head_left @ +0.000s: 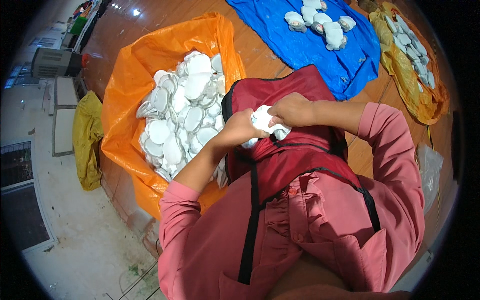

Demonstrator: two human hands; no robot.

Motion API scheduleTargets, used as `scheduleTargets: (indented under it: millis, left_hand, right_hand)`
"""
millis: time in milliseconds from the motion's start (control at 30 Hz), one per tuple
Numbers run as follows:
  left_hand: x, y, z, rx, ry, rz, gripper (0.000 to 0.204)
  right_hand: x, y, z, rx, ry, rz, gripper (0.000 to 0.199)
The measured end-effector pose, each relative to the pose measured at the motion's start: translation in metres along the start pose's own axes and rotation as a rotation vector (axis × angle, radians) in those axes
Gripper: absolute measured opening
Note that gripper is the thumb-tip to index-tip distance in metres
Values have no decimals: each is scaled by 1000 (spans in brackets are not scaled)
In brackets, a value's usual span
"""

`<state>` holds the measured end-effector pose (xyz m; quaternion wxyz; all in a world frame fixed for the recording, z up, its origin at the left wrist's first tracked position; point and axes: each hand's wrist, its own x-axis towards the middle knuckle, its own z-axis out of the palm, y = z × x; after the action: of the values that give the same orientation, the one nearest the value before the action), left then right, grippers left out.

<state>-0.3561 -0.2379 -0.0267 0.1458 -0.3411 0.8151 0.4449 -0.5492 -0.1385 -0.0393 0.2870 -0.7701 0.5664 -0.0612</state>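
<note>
Brown floor (pixel 262 52): orange plastic sack (pixel 125 115) filled with rounded white pads (pixel 194 119); white fabric piece (pixel 262 118) pinched by left hand (pixel 242 126), right hand (pixel 294 109).

Wears a pink shirt (pixel 210 225) with front ruffles (pixel 275 220), pink buttons (pixel 298 237) and sleeves (pixel 395 125) ending mid-arm, under a dark red apron (pixel 295 164) with black straps (pixel 248 245).

Downward fisheye view from the head
</note>
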Motion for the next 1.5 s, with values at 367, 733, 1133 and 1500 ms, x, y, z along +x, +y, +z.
scheduleTargets:
  millis: [367, 733, 1133, 1500]
  left_hand:
    - [-33, -5, 7, -1062, -447, -14, 41]
    - [-38, -36, 22, -997, -224, 86, 40]
    - [-51, -11, 0, 277, 446, 688, 28]
    - [-47, 0, -6, 513, 344, 993, 28]
  right_hand:
    - [-27, 20, -1, 504, -38, -403, 45]
    - [-50, 13, 21, 704, 6, -360, 42]
    - [-38, 14, 55, 1000, 350, -145, 18]
    - [-20, 10, -9, 850, 504, -311, 11]
